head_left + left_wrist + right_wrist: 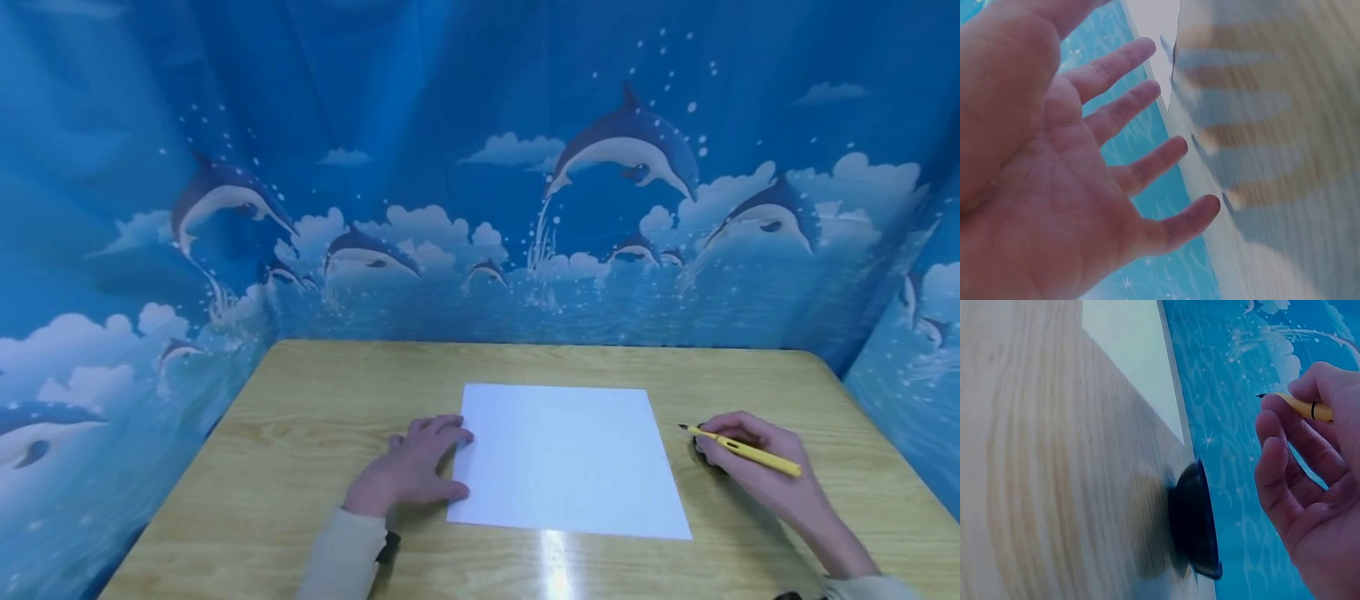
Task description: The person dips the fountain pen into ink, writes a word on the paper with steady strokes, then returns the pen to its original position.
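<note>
A white sheet of paper (562,458) lies flat on the wooden table. At its left edge is my left hand (412,467), fingers spread, with the thumb and a fingertip over the margin. The left wrist view shows that palm (1066,200) holding nothing. To the right of the paper, my right hand (765,467) pinches a slim yellow pen (763,457) between thumb and fingers. Its dark pointed tip faces left, towards the sheet, apart from it. Beneath the right hand a small black dish-like object (1192,525) stands on the table, mostly hidden in the head view.
The light wood-grain table (300,450) has rounded far corners. A blue curtain (420,125) printed with dolphins, clouds and waves hangs behind it and at both sides. Light reflects off the tabletop just below the paper.
</note>
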Action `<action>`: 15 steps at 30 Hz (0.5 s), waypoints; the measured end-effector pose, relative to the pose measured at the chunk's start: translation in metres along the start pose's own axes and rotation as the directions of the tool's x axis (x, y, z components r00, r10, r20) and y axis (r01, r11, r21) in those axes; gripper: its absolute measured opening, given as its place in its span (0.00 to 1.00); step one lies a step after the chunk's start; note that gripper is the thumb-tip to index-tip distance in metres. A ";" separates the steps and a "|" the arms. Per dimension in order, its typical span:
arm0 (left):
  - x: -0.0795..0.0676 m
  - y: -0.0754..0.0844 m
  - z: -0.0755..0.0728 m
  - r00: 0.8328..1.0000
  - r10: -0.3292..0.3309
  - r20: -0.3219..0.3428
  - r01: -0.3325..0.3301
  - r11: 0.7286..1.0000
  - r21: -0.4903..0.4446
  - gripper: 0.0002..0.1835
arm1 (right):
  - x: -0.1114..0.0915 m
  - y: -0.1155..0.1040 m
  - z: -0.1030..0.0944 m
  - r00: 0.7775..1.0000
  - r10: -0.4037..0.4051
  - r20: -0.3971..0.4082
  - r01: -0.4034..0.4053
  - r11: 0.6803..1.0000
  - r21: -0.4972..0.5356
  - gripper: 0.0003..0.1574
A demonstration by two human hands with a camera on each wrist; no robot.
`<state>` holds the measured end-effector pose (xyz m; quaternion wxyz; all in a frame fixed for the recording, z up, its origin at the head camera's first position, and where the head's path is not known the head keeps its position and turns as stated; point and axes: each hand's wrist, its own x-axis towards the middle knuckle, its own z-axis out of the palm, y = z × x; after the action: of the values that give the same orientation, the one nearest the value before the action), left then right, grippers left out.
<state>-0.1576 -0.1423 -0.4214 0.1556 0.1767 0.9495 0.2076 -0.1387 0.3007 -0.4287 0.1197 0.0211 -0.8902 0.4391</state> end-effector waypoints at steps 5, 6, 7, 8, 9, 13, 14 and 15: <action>0.002 -0.003 -0.001 1.000 -0.003 0.017 0.002 1.000 0.030 0.38 | 0.003 -0.012 0.009 1.000 0.004 0.022 -0.003 0.998 -0.057 0.10; 0.003 -0.003 -0.001 1.000 0.000 0.017 0.000 0.999 0.032 0.38 | 0.004 -0.014 0.011 1.000 0.003 0.029 -0.001 0.998 -0.067 0.10; 0.003 -0.003 0.000 1.000 -0.003 0.020 0.002 0.999 0.032 0.38 | 0.005 -0.015 0.013 0.999 0.003 0.036 0.000 0.997 -0.075 0.10; 0.004 -0.003 0.000 1.000 -0.005 0.020 0.005 0.999 0.033 0.38 | 0.006 -0.017 0.015 0.999 0.004 0.044 0.000 0.997 -0.079 0.10; 0.004 -0.003 0.000 1.000 -0.007 0.021 0.006 0.999 0.033 0.39 | 0.007 -0.018 0.017 0.999 0.005 0.054 0.000 0.997 -0.082 0.10; 0.003 -0.002 0.001 1.000 -0.009 0.021 0.008 0.999 0.041 0.39 | 0.010 -0.022 0.024 0.995 0.001 0.096 0.004 0.999 -0.049 0.11; 0.003 -0.002 0.001 1.000 -0.007 0.021 0.006 0.999 0.042 0.39 | 0.011 -0.023 0.026 0.994 -0.004 0.106 0.007 0.999 -0.033 0.12; 0.003 -0.002 0.002 1.000 -0.005 0.021 0.004 0.999 0.044 0.39 | 0.012 -0.024 0.029 0.993 -0.008 0.116 0.010 1.000 -0.013 0.12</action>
<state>-0.1599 -0.1423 -0.4244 0.1622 0.1799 0.9525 0.1847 -0.1522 0.2641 -0.4240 0.0698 0.0499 -0.8985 0.4305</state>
